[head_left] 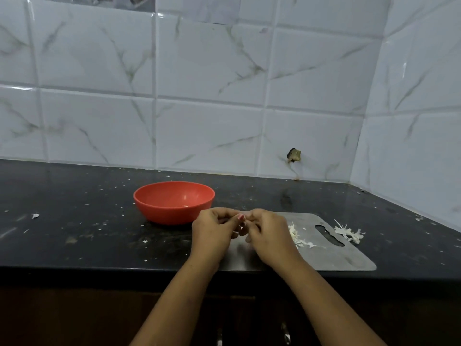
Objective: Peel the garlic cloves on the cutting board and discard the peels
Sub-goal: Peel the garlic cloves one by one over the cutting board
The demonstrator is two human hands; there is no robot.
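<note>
My left hand [214,232] and my right hand [268,237] meet fingertip to fingertip above the left end of the grey cutting board [331,255]. Together they pinch a small garlic clove [242,218], mostly hidden by the fingers. A heap of pale peels [298,237] lies on the board just right of my right hand. More peels [349,233] lie on the counter past the board's handle slot.
A red bowl [159,196] stands on the black counter [74,221] left of and behind my hands, with something small and pale inside. Peel flecks are scattered over the counter. Tiled walls close the back and right. The counter's front edge runs under my forearms.
</note>
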